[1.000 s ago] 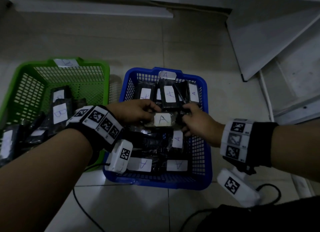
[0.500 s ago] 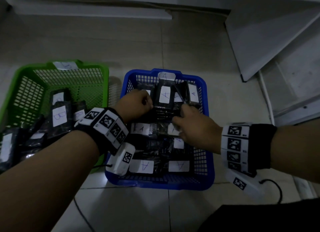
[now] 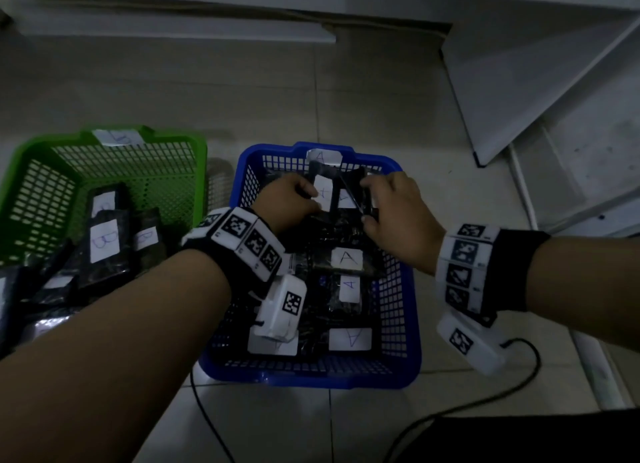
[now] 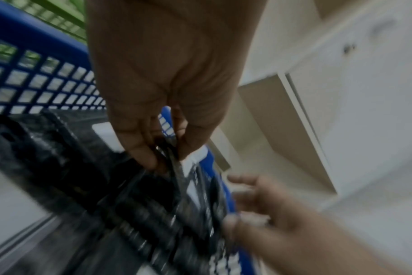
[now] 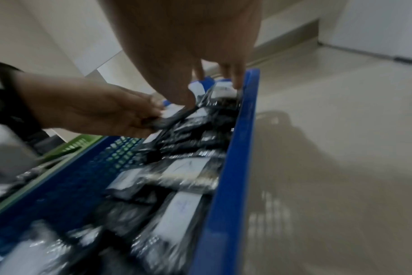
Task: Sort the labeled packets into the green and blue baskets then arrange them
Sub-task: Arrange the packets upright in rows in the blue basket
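Standing packets at the far end of the blue basket, white "A" labels facing the camera, leaning toward the far wall. Best handled by keeping the row upright: squeeze from both ends, tuck the dark plastic edges level, then press the whole row back against the far wall so no packet slumps onto the flat ones below. Worth keeping the labels facing forward. Slippery film, by the look of it, so a firm pinch low on the edge likely beats a grab at the top.

Pinched at the left edge of the row by the left hand: thumb and fingers closed on a fold of black wrapper, seen plainly in the left wrist view. Held at the right edge by the right hand, fingers curled down over the packet tops beside the basket's right wall, thumb against the near face. Row thus caught between the two hands, touching both.

Further out, more "A" packets lying flat across the near half of the basket. Off to the left, the green basket with "B" packets heaped, not yet tidied.
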Tool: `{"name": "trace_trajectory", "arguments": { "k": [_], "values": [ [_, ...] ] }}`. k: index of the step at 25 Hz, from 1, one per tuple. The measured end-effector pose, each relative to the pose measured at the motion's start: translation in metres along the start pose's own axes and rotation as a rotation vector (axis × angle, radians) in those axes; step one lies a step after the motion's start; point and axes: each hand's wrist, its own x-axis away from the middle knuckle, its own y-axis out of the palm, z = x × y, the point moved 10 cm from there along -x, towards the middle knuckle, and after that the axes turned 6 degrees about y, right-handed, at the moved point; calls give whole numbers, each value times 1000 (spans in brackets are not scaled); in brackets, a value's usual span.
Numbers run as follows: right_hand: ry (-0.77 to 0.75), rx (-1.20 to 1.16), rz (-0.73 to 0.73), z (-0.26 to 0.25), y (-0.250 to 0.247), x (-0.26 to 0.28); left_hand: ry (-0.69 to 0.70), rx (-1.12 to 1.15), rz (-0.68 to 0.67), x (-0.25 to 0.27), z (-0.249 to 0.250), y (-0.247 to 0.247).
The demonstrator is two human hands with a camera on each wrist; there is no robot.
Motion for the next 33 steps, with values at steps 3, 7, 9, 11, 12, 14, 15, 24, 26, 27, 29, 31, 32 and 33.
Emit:
{"name": "trace_trajectory", "arguments": {
  "k": [3,7,9,11,12,14,15,24,26,27,29,31,32,33],
  "values": [
    [85,76,-122,10,23,-24,-7,44,4,3,2,-25],
    [66,62,-67,-12,33,-32,46,-67,-122,24,-14,-63],
    [52,18,-88,-11,36,-31,82,-206,-365,37,-15,-44],
    [57,-39,-102,-5,35,-31,166,-441,-525,45,-11,-27],
    [57,-35,-116,-3,34,-31,227,-562,-551,46,-7,-21],
    [35,-36,-129,-6,27,-28,323,-798,-578,47,-5,-13],
    [11,-64,-113,-12,19,-26,358,-916,-581,48,-6,-8],
    [40,-539,-554,-29,52,48,434,-1213,-471,51,-20,8],
    [-23,-304,-674,-25,68,58,418,-1266,-475,53,-18,8],
    [-61,-181,-655,-24,69,58,413,-1278,-481,55,-17,8],
    [-101,6,-518,-23,60,51,451,-1176,-483,58,-12,11],
    [-145,117,-424,-27,54,47,506,-932,-571,64,-4,19],
    [-164,128,-406,-29,53,46,475,-821,-647,67,-5,23],
    [-170,100,-382,-30,50,46,401,-748,-735,72,-10,28]
  ]
}}
